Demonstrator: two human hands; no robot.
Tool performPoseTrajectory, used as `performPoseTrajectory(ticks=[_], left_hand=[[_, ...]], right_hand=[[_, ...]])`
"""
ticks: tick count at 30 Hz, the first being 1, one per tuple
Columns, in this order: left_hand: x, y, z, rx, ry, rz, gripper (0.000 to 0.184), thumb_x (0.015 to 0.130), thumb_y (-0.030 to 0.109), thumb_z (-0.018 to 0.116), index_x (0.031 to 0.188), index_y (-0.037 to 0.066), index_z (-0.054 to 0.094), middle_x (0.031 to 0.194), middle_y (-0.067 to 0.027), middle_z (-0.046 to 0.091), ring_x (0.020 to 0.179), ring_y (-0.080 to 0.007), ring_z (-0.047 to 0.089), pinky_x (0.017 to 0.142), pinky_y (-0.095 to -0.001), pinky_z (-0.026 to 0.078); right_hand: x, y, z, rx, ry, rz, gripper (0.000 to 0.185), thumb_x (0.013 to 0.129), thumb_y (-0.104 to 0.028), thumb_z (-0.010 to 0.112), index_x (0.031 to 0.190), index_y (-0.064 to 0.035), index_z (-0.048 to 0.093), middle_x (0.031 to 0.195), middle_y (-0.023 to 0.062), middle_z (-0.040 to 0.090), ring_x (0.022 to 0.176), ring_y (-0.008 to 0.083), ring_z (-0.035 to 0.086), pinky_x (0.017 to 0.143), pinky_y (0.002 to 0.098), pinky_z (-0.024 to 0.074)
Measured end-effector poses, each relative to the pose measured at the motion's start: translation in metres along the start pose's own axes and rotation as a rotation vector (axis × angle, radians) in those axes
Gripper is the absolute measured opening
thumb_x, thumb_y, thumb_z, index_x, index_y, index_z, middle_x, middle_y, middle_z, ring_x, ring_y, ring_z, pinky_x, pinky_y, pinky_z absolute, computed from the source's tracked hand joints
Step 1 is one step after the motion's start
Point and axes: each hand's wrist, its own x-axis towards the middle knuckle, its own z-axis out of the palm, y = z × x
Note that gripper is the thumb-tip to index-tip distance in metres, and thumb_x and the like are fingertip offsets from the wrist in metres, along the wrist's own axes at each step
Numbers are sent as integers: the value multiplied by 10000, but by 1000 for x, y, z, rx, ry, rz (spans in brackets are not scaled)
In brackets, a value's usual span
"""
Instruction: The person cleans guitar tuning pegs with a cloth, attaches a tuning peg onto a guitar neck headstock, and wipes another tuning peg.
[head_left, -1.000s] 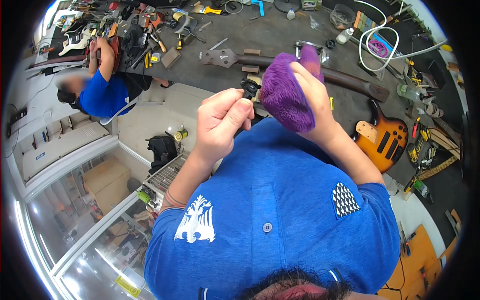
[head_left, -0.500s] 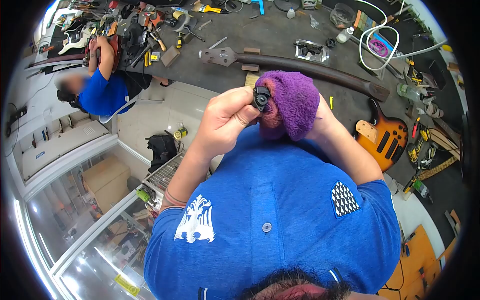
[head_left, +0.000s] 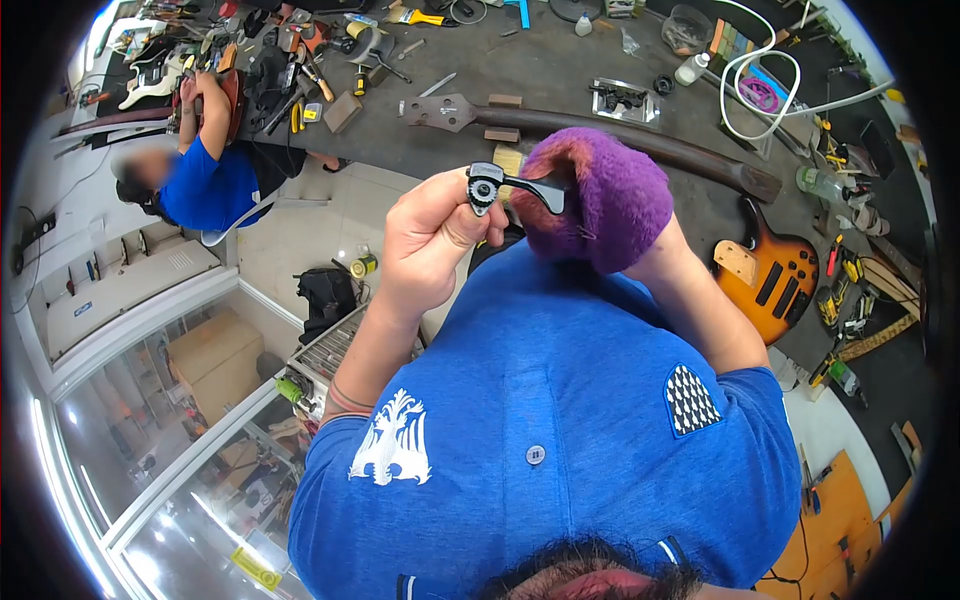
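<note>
My left hand (head_left: pixel 428 238) pinches a black tuning machine (head_left: pixel 484 184) between thumb and fingers. Its round gear faces me, and its long key points right, the paddle end close against the purple cloth (head_left: pixel 610 200). That fluffy cloth is bunched over my right hand (head_left: pixel 655 250), hiding the fingers so only the wrist side shows. Beyond both hands a dark bass neck (head_left: pixel 600 130) lies across the bench, its headstock to the left and propped on wooden blocks (head_left: pixel 502 135).
A sunburst bass body (head_left: pixel 765 275) rests at the right. Small black parts lie in a silver tray (head_left: pixel 622 102). Tools crowd the bench's far left, where another person in blue (head_left: pixel 205 190) works. A white hose (head_left: pixel 745 85) coils at the back right.
The tuning machine has come out from the cloth and turned, so its gear and key now show. My left hand has shifted slightly left, and the cloth-covered right hand slightly right.
</note>
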Motion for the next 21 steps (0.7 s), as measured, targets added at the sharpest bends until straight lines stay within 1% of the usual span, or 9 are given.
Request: performPoseTrajectory(ticks=[2,3,6,7,11,14,17,20,21], left_hand=[[2,1,1,130,-20,37,298,1062,231,652,1030,-61,704,952,-102,708,772,-154,662,705,-292,542],[2,2,6,131,-8,27,300,1057,231,662,1094,-65,692,933,-91,681,782,-137,628,663,-263,496],[4,4,11,185,-31,41,303,1067,227,644,1100,-70,693,950,-88,685,789,-137,636,660,-262,492],[1,1,10,119,-6,21,279,1061,212,651,1084,-60,707,970,-105,716,786,-147,662,687,-289,550],[-1,-9,5,64,9,77,304,1059,243,654,1116,-51,700,965,-104,704,787,-150,660,685,-296,556],[-1,-9,5,60,26,85,312,1057,252,654,1120,-50,698,957,-104,698,773,-154,654,688,-298,556],[1,-7,8,21,33,67,311,1059,252,652,1109,-51,699,941,-104,694,759,-159,650,689,-297,549],[0,-4,11,-19,37,43,314,1061,258,649,1094,-51,696,921,-104,688,754,-164,648,685,-296,541],[0,-4,12,-51,37,26,317,1062,261,648,1087,-52,693,915,-103,686,753,-165,647,682,-296,538]], right_hand=[[0,-4,-2,-172,7,-105,333,979,-194,703,1285,-62,677,1153,108,730,1045,187,716,908,348,572],[0,6,2,-216,86,-267,330,948,-167,734,1259,-69,688,1150,104,727,1045,189,713,916,347,565],[-6,15,9,40,164,-285,341,840,-96,805,1163,-37,712,1119,104,717,1009,233,705,931,359,552],[-6,8,4,126,188,-296,337,836,-92,809,1153,-29,714,1105,107,716,1007,236,702,933,360,551],[-5,6,-6,173,145,-296,341,819,-81,816,1131,4,708,1063,109,711,984,245,702,922,347,551],[-7,-2,-9,212,159,-178,328,794,-90,844,1084,-12,712,1024,98,712,962,236,705,900,339,549],[-6,14,-4,173,249,-394,305,776,-109,858,1034,-39,711,1002,102,725,891,249,713,800,341,562],[-7,15,-3,-117,391,-616,257,761,-139,852,958,-65,704,983,110,735,811,253,708,688,353,557],[-4,18,-3,-241,441,-747,225,736,-146,828,902,-69,697,990,119,742,760,265,707,623,364,548]])
